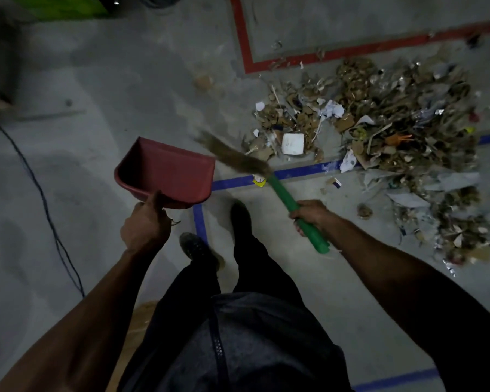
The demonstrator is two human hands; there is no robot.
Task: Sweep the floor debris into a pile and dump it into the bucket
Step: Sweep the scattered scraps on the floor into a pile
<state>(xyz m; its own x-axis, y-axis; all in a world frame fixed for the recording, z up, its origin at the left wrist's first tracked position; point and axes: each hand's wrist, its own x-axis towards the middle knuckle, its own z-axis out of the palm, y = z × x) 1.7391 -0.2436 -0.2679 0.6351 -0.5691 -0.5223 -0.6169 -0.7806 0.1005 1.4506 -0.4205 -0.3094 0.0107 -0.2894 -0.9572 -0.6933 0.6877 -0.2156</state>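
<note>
- The person's dark trousers (238,321) fill the bottom of the view, nearest the camera, with both shoes planted on the grey concrete floor (96,80) just this side of the debris pile.
- The debris pile (393,131) is the biggest thing on the floor: torn cardboard, paper scraps, foil bits and a white square lid, spread wide across a blue tape line (294,172) and just below a red tape line (351,50).
- The red dustpan (167,171) hangs left of the pile, clear of it, its open mouth tilted up and away from the person.
- The left hand (145,224) grips the dustpan's near rim, thumb laid over the top edge and the other fingers curled underneath.
- The broom (266,171) slants from the pile's near-left edge back toward the person; its blurred brown bristles lie between the dustpan and the pile.
- The right hand (311,215) is wrapped round the broom's green handle, fingers closed fully about it, a short stub of handle sticking out behind the fist.
- A dark cable (46,210) trails across the floor far left of the pile.
</note>
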